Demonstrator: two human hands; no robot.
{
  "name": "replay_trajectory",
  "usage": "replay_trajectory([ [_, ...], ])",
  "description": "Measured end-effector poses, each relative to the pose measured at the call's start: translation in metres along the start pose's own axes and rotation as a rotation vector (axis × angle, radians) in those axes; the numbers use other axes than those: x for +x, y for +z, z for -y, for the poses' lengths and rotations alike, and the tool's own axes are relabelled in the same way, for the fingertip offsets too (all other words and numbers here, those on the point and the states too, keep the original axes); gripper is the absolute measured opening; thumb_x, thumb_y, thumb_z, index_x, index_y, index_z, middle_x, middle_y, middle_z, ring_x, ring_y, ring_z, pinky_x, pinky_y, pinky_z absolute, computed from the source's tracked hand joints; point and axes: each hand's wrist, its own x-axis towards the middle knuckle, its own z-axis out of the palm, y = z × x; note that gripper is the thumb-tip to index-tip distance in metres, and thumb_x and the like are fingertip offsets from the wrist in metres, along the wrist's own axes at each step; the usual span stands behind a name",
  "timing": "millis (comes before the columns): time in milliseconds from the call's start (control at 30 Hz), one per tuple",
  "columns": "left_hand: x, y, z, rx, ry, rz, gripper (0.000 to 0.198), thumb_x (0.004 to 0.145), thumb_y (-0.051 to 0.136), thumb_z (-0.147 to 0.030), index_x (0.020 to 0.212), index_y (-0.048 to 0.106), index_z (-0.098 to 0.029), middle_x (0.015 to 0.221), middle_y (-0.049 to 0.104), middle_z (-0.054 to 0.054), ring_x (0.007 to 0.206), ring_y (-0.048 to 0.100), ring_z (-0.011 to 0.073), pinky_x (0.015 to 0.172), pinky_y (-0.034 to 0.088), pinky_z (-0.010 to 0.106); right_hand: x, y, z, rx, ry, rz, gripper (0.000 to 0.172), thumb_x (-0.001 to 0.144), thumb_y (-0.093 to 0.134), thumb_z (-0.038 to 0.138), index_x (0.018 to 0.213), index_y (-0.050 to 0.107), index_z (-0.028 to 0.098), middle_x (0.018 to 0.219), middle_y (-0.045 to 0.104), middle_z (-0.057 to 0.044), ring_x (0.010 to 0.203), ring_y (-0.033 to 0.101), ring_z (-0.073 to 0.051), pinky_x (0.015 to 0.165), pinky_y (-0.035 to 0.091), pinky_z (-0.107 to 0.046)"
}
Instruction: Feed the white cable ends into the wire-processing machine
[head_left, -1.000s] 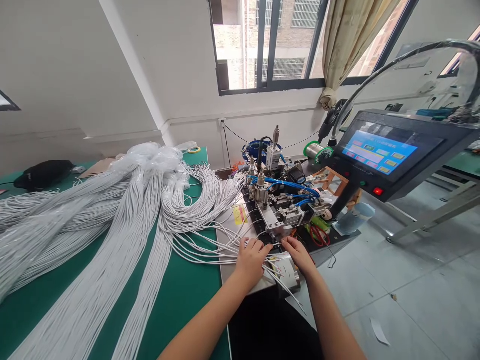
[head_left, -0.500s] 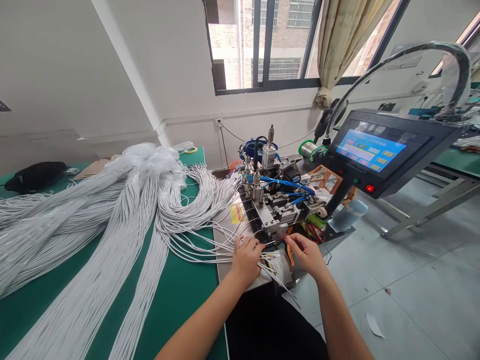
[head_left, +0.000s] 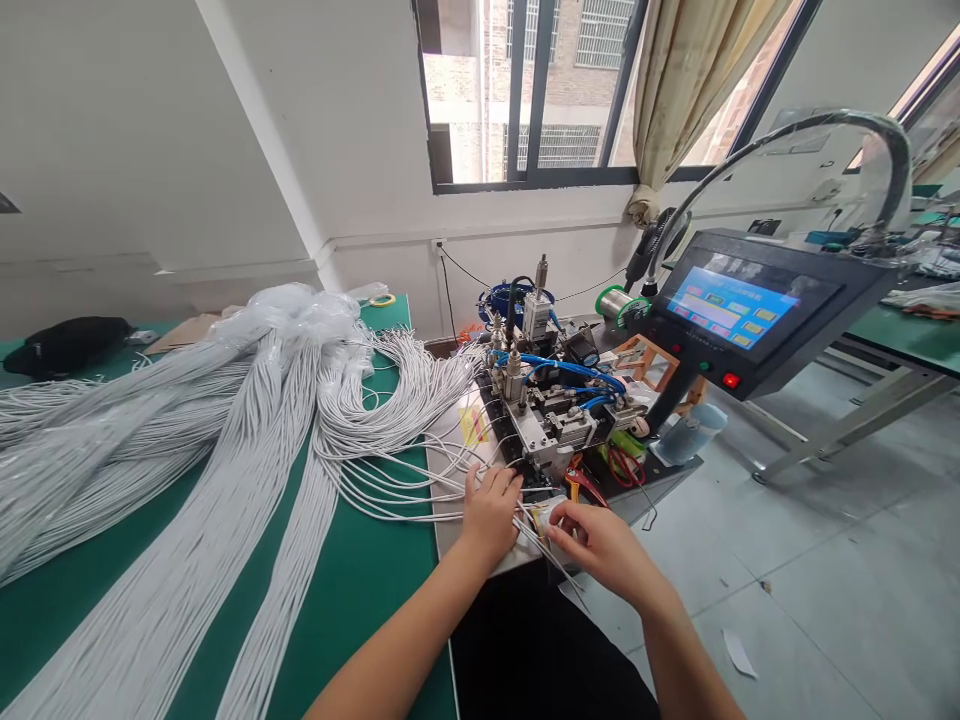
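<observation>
My left hand [head_left: 491, 512] is closed round thin white cables [head_left: 442, 517] at the front of a small bench machine [head_left: 551, 425]. A cable end passes from its fingers toward the machine's front. Loose cable ends stick out to its right and below it. My right hand [head_left: 600, 550] is just right of these ends, thumb and fingers drawn together beside a small pale piece [head_left: 551, 515]. Whatever its fingertips hold is too small to make out. Red-and-orange-handled pliers [head_left: 585, 482] lie just behind my right hand, below the machine.
Large bundles of white cable [head_left: 255, 440] cover much of the green table [head_left: 367, 610] on the left. A control screen [head_left: 735, 305] stands on the right. Behind the machine is a solder wire spool [head_left: 616, 303]. A clear plastic tub [head_left: 691, 435] sits at its right.
My right hand has moved down and left, from the machine's front to the loose cable ends, uncovering the pliers. My left hand stays almost in place on the cables.
</observation>
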Motion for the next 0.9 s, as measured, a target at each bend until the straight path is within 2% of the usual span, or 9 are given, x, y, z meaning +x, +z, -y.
replay_trajectory([
  [133, -0.001, 0.004, 0.002, -0.025, 0.054, -0.081, 0.030, 0.082, 0.053, -0.012, 0.108, 0.062, -0.023, 0.103, 0.067, 0.004, 0.101, 0.057, 0.0215, 0.104, 0.022, 0.050, 0.002, 0.001, 0.006, -0.041, 0.001, -0.012, 0.029, 0.089, 0.049, 0.045, 0.077, 0.061, 0.021, 0.067, 0.063, 0.001, 0.055, 0.050, -0.013, 0.053, 0.032, -0.023],
  [233, -0.001, 0.005, 0.004, -0.059, 0.105, -0.139, 0.026, 0.087, 0.050, -0.014, 0.107, 0.062, -0.025, 0.092, 0.068, 0.001, 0.092, 0.059, 0.0188, 0.102, 0.022, 0.047, 0.007, 0.005, 0.002, -0.011, 0.070, -0.119, 0.034, 0.089, 0.049, 0.047, 0.071, 0.059, 0.020, 0.062, 0.061, 0.001, 0.054, 0.049, -0.014, 0.052, 0.032, -0.024],
  [467, -0.001, 0.001, 0.003, -0.117, 0.215, -0.219, 0.026, 0.089, 0.050, -0.018, 0.113, 0.060, -0.026, 0.083, 0.068, -0.002, 0.081, 0.060, 0.0148, 0.097, 0.022, 0.041, 0.022, 0.026, -0.016, 0.469, 0.121, -0.365, 0.034, 0.080, 0.061, 0.049, 0.085, 0.067, 0.017, 0.077, 0.069, -0.005, 0.069, 0.061, -0.019, 0.063, 0.045, -0.027],
  [600, -0.001, -0.002, 0.001, -0.143, 0.193, -0.246, 0.027, 0.089, 0.049, -0.017, 0.112, 0.060, -0.023, 0.086, 0.068, -0.001, 0.083, 0.060, 0.0160, 0.096, 0.024, 0.041, 0.026, 0.039, -0.019, 0.663, 0.185, -0.587, 0.035, 0.073, 0.069, 0.049, 0.084, 0.069, 0.016, 0.078, 0.070, -0.006, 0.070, 0.062, -0.020, 0.063, 0.046, -0.028],
  [667, -0.001, -0.002, 0.001, -0.153, 0.203, -0.231, 0.026, 0.088, 0.047, -0.015, 0.109, 0.061, -0.022, 0.088, 0.068, 0.001, 0.083, 0.060, 0.0164, 0.093, 0.027, 0.039, 0.026, 0.043, -0.019, 0.696, 0.197, -0.659, 0.035, 0.073, 0.069, 0.049, 0.086, 0.070, 0.016, 0.081, 0.071, -0.007, 0.071, 0.062, -0.021, 0.063, 0.047, -0.028],
  [800, -0.002, 0.002, 0.004, -0.166, 0.265, -0.188, 0.031, 0.084, 0.046, -0.010, 0.108, 0.062, -0.021, 0.089, 0.068, 0.003, 0.081, 0.060, 0.0163, 0.084, 0.033, 0.035, 0.024, 0.043, -0.018, 0.617, 0.138, -0.672, 0.033, 0.079, 0.064, 0.047, 0.090, 0.072, 0.017, 0.081, 0.071, -0.006, 0.072, 0.062, -0.019, 0.066, 0.047, -0.028],
  [900, -0.002, 0.005, 0.007, -0.163, 0.273, -0.174, 0.032, 0.084, 0.048, -0.009, 0.109, 0.062, -0.023, 0.088, 0.068, 0.002, 0.081, 0.059, 0.0162, 0.084, 0.033, 0.035, 0.021, 0.039, -0.019, 0.609, 0.094, -0.569, 0.035, 0.083, 0.059, 0.047, 0.095, 0.071, 0.017, 0.077, 0.070, -0.005, 0.055, 0.055, -0.014, 0.053, 0.043, -0.025],
])
